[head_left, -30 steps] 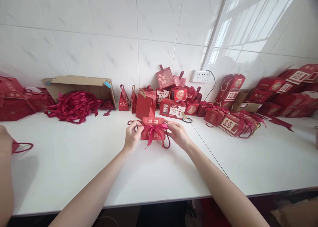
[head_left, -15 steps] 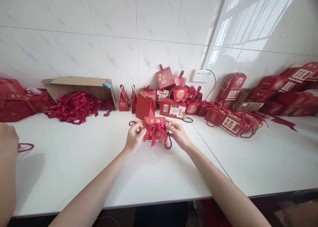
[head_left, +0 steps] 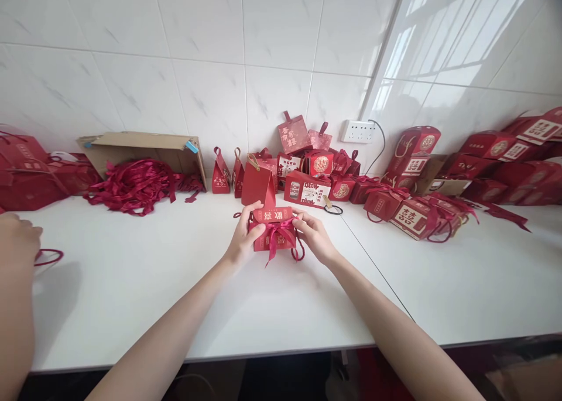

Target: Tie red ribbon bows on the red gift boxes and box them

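A small red gift box (head_left: 262, 241) with gold characters rests on the white table in front of me. Tied across its front is a dark red ribbon bow (head_left: 277, 230), its tail hanging down. My left hand (head_left: 240, 237) grips the box's left side, thumb at the front and fingers reaching behind. On the other side, my right hand (head_left: 317, 237) holds the right edge near the bow's loop, fingers bent against it. A dark red cord handle (head_left: 301, 252) dangles beside the right hand. The back of the box is hidden.
Behind stand a taller red box (head_left: 258, 181) and several decorated boxes (head_left: 307, 190). A cardboard box (head_left: 144, 140) with a ribbon heap (head_left: 136, 184) is at the left. Stacked red boxes (head_left: 518, 178) fill the right. Another person's hand (head_left: 17, 240) is at the left edge.
My left hand's fingers have opened from a pinch and reached around the box's left side. The right hand stays at the right edge. The view has shifted slightly.
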{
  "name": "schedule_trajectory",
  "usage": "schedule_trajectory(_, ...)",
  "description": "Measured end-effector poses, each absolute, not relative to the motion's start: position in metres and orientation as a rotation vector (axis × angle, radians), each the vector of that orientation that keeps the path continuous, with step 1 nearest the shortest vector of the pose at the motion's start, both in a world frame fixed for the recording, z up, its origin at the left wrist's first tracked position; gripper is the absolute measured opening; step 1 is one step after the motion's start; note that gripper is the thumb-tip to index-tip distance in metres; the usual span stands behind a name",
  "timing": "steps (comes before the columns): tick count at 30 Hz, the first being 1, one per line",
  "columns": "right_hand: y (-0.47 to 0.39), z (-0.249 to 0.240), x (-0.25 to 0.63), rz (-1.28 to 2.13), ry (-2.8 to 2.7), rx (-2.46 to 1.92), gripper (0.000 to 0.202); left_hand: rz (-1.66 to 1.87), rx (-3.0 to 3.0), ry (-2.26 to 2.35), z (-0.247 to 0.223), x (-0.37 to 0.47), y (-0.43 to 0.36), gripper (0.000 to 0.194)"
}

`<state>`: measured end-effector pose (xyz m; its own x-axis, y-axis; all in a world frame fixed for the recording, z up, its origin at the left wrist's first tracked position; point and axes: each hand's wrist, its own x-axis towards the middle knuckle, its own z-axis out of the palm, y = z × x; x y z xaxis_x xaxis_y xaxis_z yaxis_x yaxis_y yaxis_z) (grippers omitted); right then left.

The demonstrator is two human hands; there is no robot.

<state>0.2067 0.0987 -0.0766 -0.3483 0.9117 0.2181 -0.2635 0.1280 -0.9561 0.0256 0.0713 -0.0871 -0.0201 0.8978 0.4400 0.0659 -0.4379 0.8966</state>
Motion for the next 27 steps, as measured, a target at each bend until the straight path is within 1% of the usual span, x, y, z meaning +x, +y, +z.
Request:
schedule_trajectory(3, 0.097, -0.076, 0.205, 1.435, -1.394, -0.67, 0.036, 1.54, 1.522, 1.146, -0.079, 0.033, 0.067, 0.052)
schedule_trajectory(6, 0.1, -0.076, 0.204, 1.434, -1.382, -0.703, 0.036, 1.532, 1.512, 1.206, -0.074, 0.035, 0.066, 0.049)
schedule_trajectory(8, 0.102, -0.075, 0.207, 1.308, -1.343, -0.775, 0.034, 1.539, 1.489, 1.223, -0.074, 0.034, 0.068, 0.049)
schedule_trajectory(11, 0.102, -0.07, 0.216, 0.978, -1.339, -0.842, 0.03, 1.593, 1.427, 1.24, -0.074, 0.028, 0.072, 0.05)
schedule_trajectory(12, 0.1, -0.067, 0.218, 0.947, -1.391, -0.84, 0.031, 1.615, 1.407, 1.244, -0.075, 0.027, 0.073, 0.05)
schedule_trajectory(13, 0.098, -0.065, 0.22, 0.997, -1.479, -0.836, 0.034, 1.637, 1.392, 1.25, -0.075, 0.026, 0.074, 0.05)
schedule_trajectory(14, 0.095, -0.063, 0.221, 1.119, -1.592, -0.835, 0.037, 1.656, 1.383, 1.259, -0.076, 0.025, 0.075, 0.05)
schedule_trajectory(17, 0.084, -0.065, 0.216, 1.667, -1.903, -0.837, 0.038, 1.68, 1.402, 1.286, -0.077, 0.026, 0.074, 0.047)
schedule_trajectory(19, 0.078, -0.073, 0.206, 1.889, -1.902, -0.831, 0.037, 1.668, 1.45, 1.287, -0.077, 0.028, 0.072, 0.046)
schedule_trajectory(23, 0.074, -0.095, 0.183, 1.974, -1.622, -0.726, 0.045, 1.645, 1.528, 1.267, -0.078, 0.031, 0.07, 0.049)
schedule_trajectory(27, 0.072, -0.108, 0.17, 1.922, -1.553, -0.644, 0.049, 1.642, 1.534, 1.285, -0.08, 0.031, 0.07, 0.048)
